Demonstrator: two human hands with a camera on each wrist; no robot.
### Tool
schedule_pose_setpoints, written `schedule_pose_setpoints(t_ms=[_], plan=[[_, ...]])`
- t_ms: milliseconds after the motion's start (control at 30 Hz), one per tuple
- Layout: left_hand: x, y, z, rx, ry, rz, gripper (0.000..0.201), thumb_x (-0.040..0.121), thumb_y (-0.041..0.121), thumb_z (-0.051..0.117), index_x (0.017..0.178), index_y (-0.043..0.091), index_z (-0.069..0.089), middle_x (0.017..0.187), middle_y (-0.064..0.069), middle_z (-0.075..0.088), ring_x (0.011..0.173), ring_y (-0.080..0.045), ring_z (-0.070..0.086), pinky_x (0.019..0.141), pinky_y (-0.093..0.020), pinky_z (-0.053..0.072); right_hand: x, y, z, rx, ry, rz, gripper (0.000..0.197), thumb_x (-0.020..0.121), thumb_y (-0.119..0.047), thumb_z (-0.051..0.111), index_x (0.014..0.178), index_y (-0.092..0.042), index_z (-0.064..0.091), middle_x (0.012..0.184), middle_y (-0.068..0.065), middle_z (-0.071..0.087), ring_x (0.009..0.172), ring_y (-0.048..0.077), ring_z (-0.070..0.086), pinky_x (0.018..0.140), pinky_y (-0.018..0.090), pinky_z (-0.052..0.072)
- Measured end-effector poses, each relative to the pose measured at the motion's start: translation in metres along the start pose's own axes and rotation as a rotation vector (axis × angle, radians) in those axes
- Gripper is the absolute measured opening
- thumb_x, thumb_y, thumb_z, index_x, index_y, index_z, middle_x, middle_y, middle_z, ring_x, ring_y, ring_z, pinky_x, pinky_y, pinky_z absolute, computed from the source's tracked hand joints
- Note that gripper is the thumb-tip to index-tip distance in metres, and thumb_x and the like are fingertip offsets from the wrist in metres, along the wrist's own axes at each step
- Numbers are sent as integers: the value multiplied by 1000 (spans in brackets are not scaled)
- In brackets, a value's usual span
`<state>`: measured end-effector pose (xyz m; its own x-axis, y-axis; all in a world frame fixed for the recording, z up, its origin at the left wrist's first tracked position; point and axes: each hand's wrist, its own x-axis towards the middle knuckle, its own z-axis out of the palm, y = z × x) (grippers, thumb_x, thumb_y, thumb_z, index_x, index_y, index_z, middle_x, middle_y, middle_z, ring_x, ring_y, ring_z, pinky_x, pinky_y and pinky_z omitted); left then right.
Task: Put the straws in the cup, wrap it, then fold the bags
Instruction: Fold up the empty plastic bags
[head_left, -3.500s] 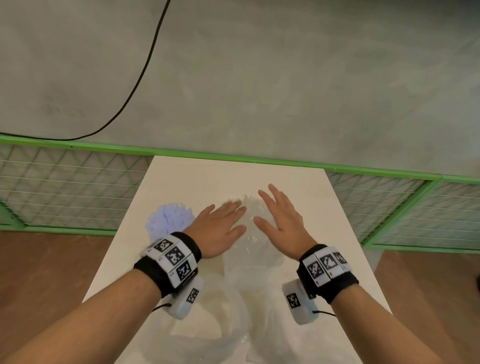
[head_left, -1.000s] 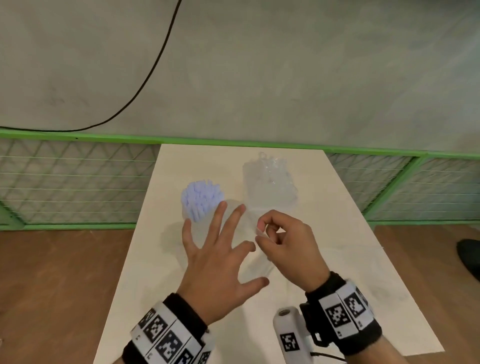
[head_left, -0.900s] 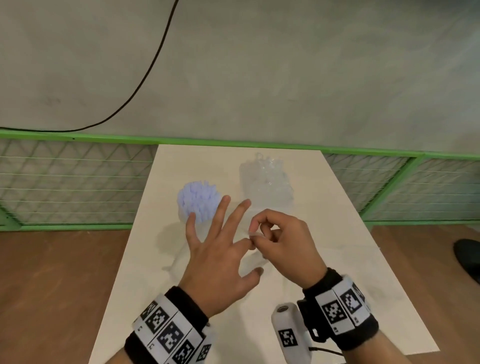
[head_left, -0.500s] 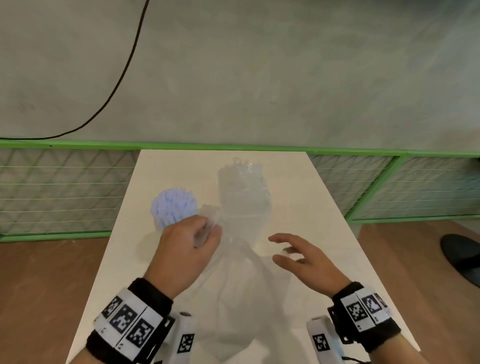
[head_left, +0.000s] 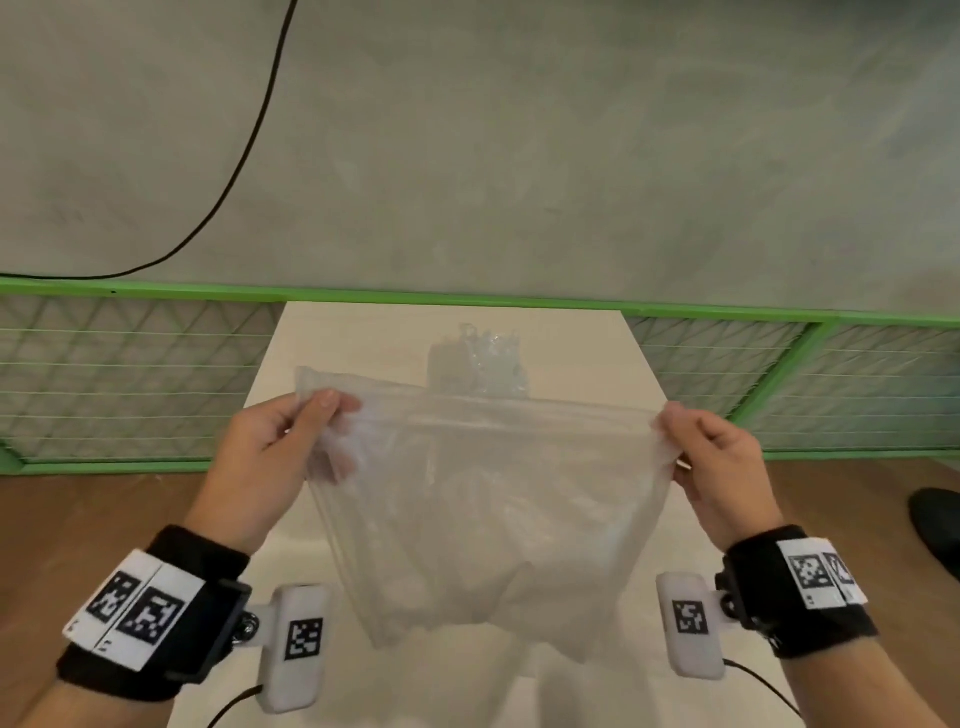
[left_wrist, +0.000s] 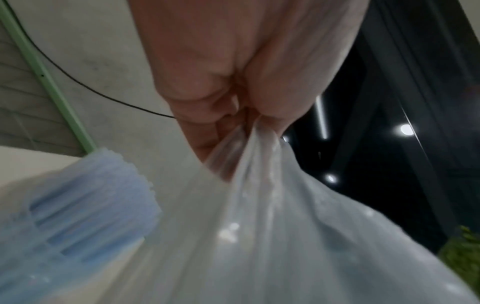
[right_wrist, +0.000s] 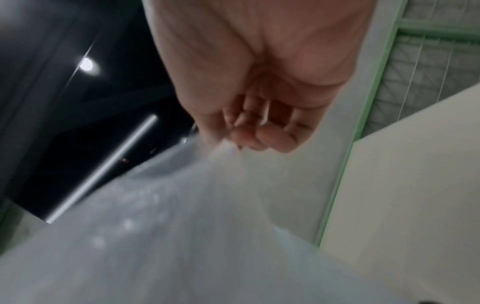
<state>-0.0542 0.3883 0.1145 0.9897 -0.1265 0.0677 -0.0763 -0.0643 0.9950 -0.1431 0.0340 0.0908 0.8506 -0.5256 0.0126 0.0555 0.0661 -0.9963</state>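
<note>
A clear plastic bag (head_left: 488, 499) hangs stretched in the air above the white table (head_left: 363, 332). My left hand (head_left: 291, 447) pinches its top left corner, and my right hand (head_left: 696, 457) pinches its top right corner. The left wrist view shows the fingers (left_wrist: 207, 115) bunched on the bag (left_wrist: 272, 226), with the cup of pale blue straws (left_wrist: 85, 195) below at left. In the right wrist view the curled fingers (right_wrist: 259, 131) hold the bag's edge (right_wrist: 182, 205). A second crumpled clear bag (head_left: 480, 358) lies on the table behind. In the head view the held bag hides the cup.
A green metal fence with wire mesh (head_left: 130, 374) runs behind the table and on both sides of it. A black cable (head_left: 244, 150) crosses the grey floor beyond. Wooden floor (head_left: 78, 519) lies on either side of the table. A dark object (head_left: 935, 525) sits at the right edge.
Half a second ago my left hand gripped the bag low on the table and my right hand hovered free. Now both hands hold the bag's top corners, lifted and spread wide.
</note>
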Motion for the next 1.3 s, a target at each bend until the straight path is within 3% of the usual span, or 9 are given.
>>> schedule_pose_setpoints(t_ms=[133, 200, 300, 400, 667, 800, 933, 1167, 1300], plan=[[0, 5, 11, -177, -2, -67, 23, 92, 31, 54, 104, 19, 69, 78, 2, 69, 59, -11, 65, 58, -25, 55, -12, 32, 0, 270, -232, 341, 78, 57, -72, 77, 116, -23, 65, 111, 4, 66, 93, 23, 64, 71, 45, 54], [0, 0, 9, -215, -130, -126, 54, 74, 50, 70, 124, 31, 60, 106, 3, 69, 83, -15, 71, 70, -39, 59, -28, 49, 2, 332, -449, 529, 88, 59, -63, 82, 132, -23, 53, 126, 14, 61, 101, 34, 64, 76, 55, 52], [-4, -8, 9, -220, -358, -170, 109, 42, 51, 92, 133, 63, 33, 130, 7, 60, 113, -19, 64, 83, -50, 57, -41, 56, 9, 332, -592, 542, 80, 69, -38, 86, 138, -22, 48, 135, 20, 55, 109, 41, 61, 78, 58, 52], [-9, -17, 18, -267, -373, -170, 130, 29, 26, 99, 129, 70, 28, 129, 10, 60, 117, -16, 61, 87, -43, 56, -36, 55, 15, 286, -474, 440, 91, 58, -28, 94, 137, -13, 51, 125, 25, 57, 105, 37, 60, 74, 52, 55], [-30, -30, 39, -516, -95, -164, 106, 39, 12, 97, 110, 66, 41, 128, -16, 55, 101, -35, 66, 78, -37, 59, -20, 43, 17, 350, -82, 236, 26, 99, -18, 52, 125, -19, 54, 115, 12, 65, 97, 26, 61, 69, 37, 58], [-48, -37, 65, -428, -291, -154, 92, 64, -16, 78, 118, 52, 49, 123, -14, 59, 92, -36, 68, 84, -49, 56, -19, 40, 24, 274, -42, 140, 30, 102, -17, 48, 126, -34, 44, 99, 16, 63, 78, 24, 59, 62, 34, 52], [-47, -40, 72, -344, -237, -201, 46, 87, -15, 55, 111, 23, 66, 91, -12, 72, 89, -32, 71, 65, -36, 58, -13, 33, 22, 84, 20, -51, 41, 99, -10, 52, 122, -41, 38, 87, 18, 67, 68, 28, 58, 63, 43, 51], [-26, -24, 31, -217, -300, -176, 73, 59, 16, 88, 122, 38, 57, 108, -12, 71, 90, -28, 71, 66, -41, 60, 21, -5, -12, -678, -320, -191, 52, 96, -16, 58, 124, -55, 39, 70, 3, 65, 62, 30, 57, 55, 31, 48], [-17, -16, 32, -71, -335, -90, 90, 62, -3, 86, 127, 48, 48, 132, 0, 54, 97, -26, 67, 62, -40, 58, 39, -27, -25, -182, -83, -176, 42, 97, -25, 59, 129, -48, 44, 87, 2, 70, 75, 22, 62, 64, 34, 53]])
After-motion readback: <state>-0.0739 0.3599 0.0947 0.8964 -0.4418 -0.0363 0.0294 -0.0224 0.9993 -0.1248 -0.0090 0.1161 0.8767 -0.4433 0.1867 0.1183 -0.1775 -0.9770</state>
